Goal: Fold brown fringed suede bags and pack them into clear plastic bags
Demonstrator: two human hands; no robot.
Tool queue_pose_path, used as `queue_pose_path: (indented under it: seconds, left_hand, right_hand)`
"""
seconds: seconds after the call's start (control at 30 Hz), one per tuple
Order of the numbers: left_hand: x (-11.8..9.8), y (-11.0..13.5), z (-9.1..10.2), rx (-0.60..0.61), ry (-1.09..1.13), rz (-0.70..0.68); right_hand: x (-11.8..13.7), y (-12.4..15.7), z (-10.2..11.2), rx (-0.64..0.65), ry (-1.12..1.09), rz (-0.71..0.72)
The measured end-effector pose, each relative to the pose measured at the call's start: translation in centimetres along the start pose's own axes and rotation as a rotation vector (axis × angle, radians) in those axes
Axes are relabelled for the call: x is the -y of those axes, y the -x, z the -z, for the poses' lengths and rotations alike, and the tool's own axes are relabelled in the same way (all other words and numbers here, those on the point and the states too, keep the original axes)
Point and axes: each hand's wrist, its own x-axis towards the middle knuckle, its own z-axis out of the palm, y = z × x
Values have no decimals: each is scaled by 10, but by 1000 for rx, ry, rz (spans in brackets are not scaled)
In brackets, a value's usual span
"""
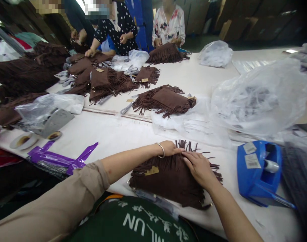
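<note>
A dark brown fringed bag [173, 188] lies flat on the table right in front of me, its fringe spread out along the far edge. On its left part is a small yellowish tag [152, 170]. My left hand [168, 148], with a bangle at the wrist, rests on the fringe with the fingers stretched to the right. Beside it my right hand [199, 168] lies flat on the bag, fingers extended over the fringe. The fingertips of both hands nearly meet. Part of a clear plastic-wrapped strip [155, 199] shows along the bag's near edge.
A blue tape dispenser [256, 171] stands at right. Beyond the bag lie another fringed bag [165, 99], plastic sheets and a large clear sack [259, 97]. Purple tape [65, 156] and tape rolls [24, 140] are at left. Several people work across the table beside piled brown bags [100, 80].
</note>
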Motion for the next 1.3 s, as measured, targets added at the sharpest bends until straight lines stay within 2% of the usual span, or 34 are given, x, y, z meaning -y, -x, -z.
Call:
queue_pose_path:
  seconds: [0.1,0.17,0.23,0.3,0.37,0.4,0.47,0.53,0.57,0.6,0.67,0.73,0.8,0.9,0.97,1.03,1.1,1.2,1.27,1.3]
  left_hand:
    - [0,-12,2,40,248,94]
    - [6,-16,3,85,440,168]
    - [13,-16,3,126,562,215]
    - [19,-16,4,153,620,240]
    - [22,-16,5,167,651,264]
    - [22,-16,5,180,661,275]
    - [23,-16,7,204,679,290]
    - [23,-14,8,219,707,286]
    - [23,-14,8,226,720,284]
    - [23,-13,9,231,727,277]
    - [21,-12,9,242,695,240]
    - [15,-11,9,226,582,152]
    - [8,-8,7,189,424,27]
    - [-3,3,-3,124,229,-127]
    - [-7,11,-10,76,102,-201]
    - [-7,18,-12,-22,-18,-204]
    - [-2,20,-6,-182,-70,-126]
    - [8,16,12,-383,-47,-18]
    - [12,13,19,-388,-31,-4]
    - [13,11,20,-356,-23,-2]
  right_hand:
    - [-6,-27,-3,-104,39,-138]
    - [-10,-34,1,-158,31,-195]
    - [-8,-31,2,-114,-14,-137]
    - [-1,-27,-1,-20,-62,-25]
    - [4,-25,-6,25,-81,24]
    - [4,-25,-7,-5,-89,5]
    - [-4,-21,-4,-177,-160,-121]
    - [-18,-4,6,-398,-357,-325]
    - [-25,11,12,-466,-482,-427]
    - [-29,30,17,-487,-599,-514]
    - [-26,72,22,-398,-694,-592]
    - [-11,109,19,-274,-606,-474]
    - [11,128,11,-192,-447,-244]
    - [29,124,-5,-108,-210,-3]
    - [23,113,-12,-68,-104,44]
    - [3,107,-12,-74,-57,38]
    - [-21,112,-4,-170,-10,-89]
    - [-35,132,17,-406,60,-417]
    - [-24,147,27,-479,-64,-643]
    - [-14,153,29,-457,-212,-742]
